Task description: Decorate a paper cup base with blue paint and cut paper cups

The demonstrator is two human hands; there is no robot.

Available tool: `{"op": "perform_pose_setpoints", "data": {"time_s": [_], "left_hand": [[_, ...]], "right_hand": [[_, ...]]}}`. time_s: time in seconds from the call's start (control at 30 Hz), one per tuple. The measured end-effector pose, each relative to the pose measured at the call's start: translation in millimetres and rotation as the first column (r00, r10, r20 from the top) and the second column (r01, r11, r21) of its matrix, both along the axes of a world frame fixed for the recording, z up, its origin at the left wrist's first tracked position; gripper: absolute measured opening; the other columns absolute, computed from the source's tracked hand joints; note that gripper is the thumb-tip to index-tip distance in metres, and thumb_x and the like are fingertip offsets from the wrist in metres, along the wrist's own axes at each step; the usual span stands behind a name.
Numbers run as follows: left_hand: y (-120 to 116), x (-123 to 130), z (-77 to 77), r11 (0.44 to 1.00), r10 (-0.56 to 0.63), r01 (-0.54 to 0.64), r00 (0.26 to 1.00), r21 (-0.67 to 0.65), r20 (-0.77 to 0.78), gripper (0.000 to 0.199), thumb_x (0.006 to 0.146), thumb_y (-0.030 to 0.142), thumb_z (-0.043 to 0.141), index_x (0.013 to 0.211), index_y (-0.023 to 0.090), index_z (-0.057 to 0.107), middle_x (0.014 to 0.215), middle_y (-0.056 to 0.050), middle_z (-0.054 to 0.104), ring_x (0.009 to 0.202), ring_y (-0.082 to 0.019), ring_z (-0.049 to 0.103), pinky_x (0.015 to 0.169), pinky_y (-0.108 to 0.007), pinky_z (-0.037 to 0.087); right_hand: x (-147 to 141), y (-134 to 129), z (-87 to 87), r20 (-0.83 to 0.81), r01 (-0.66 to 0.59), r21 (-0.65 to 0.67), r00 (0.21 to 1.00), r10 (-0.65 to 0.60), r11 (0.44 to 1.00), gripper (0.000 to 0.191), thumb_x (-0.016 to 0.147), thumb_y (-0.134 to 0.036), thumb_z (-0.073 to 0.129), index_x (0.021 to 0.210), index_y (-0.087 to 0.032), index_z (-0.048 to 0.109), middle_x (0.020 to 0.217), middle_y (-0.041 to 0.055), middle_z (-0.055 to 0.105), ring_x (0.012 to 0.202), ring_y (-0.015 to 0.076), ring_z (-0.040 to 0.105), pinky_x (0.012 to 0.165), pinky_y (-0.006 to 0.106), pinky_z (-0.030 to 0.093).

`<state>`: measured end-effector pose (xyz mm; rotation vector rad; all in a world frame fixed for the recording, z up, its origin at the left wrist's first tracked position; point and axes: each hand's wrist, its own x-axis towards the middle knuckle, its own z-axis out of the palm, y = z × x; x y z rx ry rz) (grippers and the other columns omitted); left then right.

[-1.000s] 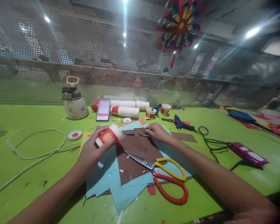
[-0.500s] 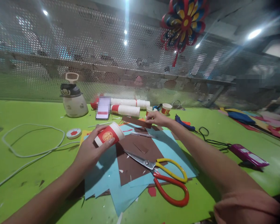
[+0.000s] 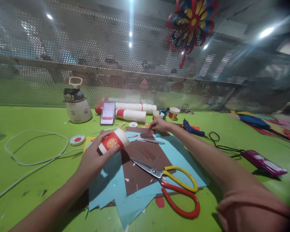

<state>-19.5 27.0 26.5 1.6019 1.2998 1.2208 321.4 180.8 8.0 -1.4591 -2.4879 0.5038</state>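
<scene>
My left hand (image 3: 96,154) is wrapped round a red and white paper cup (image 3: 114,141) with a gold emblem, tilted on its side above the papers. At the back of the pile, my right hand (image 3: 159,125) has its fingertips pinched down at the right end of a brown paper strip (image 3: 136,130). Large scissors (image 3: 157,173) with one yellow and one red handle lie on brown paper (image 3: 132,167), blades nearly together. Light blue paper sheets (image 3: 103,190) with jagged edges spread underneath. A pen (image 3: 151,140) and a small brown paper piece (image 3: 147,154) lie between my hands.
Behind the papers are stacked paper cups (image 3: 132,115), a phone (image 3: 107,114) and two single cups, one being a cup (image 3: 174,112). A bottle (image 3: 78,108), tape roll (image 3: 77,140) and white cable (image 3: 38,164) sit left. Rightward lie a blue glue gun (image 3: 192,128) and purple power strip (image 3: 264,163).
My right hand has lowered slightly, and the brown strip it held raised now lies flatter. A small white roll behind it has come into sight. My left hand still holds the cup.
</scene>
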Motion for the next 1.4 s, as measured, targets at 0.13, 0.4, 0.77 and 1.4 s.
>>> {"op": "perform_pose_setpoints", "data": {"time_s": [0.13,0.4,0.77,1.4], "left_hand": [[4.7,-3.2,-3.6,1.000,-0.008,0.008,0.999,0.009,-0.038,0.062,0.070,0.059,0.070,0.119,0.023,0.062,0.118,-0.009,0.066,0.088,-0.028,0.062,0.072,-0.035,0.047],[3.2,-1.2,-4.2,1.000,0.003,-0.003,1.000,-0.025,0.016,0.066,0.068,0.062,0.072,0.120,0.023,0.061,0.125,-0.009,0.063,0.092,-0.028,0.061,0.074,-0.034,0.047],[3.3,0.5,-10.7,0.984,-0.070,0.097,0.981,-0.152,0.179,0.065,0.068,0.062,0.073,0.118,0.021,0.065,0.109,-0.010,0.071,0.087,-0.028,0.065,0.067,-0.032,0.048],[-3.0,1.4,-11.4,0.970,-0.221,0.202,0.965,-0.136,-0.139,0.058,0.074,0.056,0.070,0.120,0.021,0.064,0.103,-0.010,0.074,0.081,-0.029,0.069,0.071,-0.039,0.052]], "right_hand": [[-3.9,-3.8,-5.8,0.022,-0.021,-0.035,1.000,0.022,0.999,0.033,0.095,-0.034,0.063,0.123,-0.017,0.060,0.123,0.0080,0.063,0.100,0.0218,0.066,0.083,0.042,0.057],[-7.6,-21.6,1.6,0.024,0.116,0.101,0.993,-0.119,0.988,0.032,0.095,-0.034,0.063,0.123,-0.018,0.060,0.124,0.0082,0.063,0.101,0.0217,0.065,0.084,0.042,0.056],[12.7,-81.5,10.8,0.155,0.230,0.154,0.955,-0.253,0.961,0.031,0.095,-0.034,0.062,0.122,-0.018,0.061,0.122,0.0081,0.064,0.101,0.0213,0.066,0.084,0.042,0.056],[25.3,-50.0,2.7,0.035,0.405,0.177,0.908,-0.417,0.897,0.033,0.095,-0.035,0.062,0.123,-0.017,0.060,0.123,0.0075,0.063,0.101,0.0226,0.065,0.084,0.042,0.056]]}}
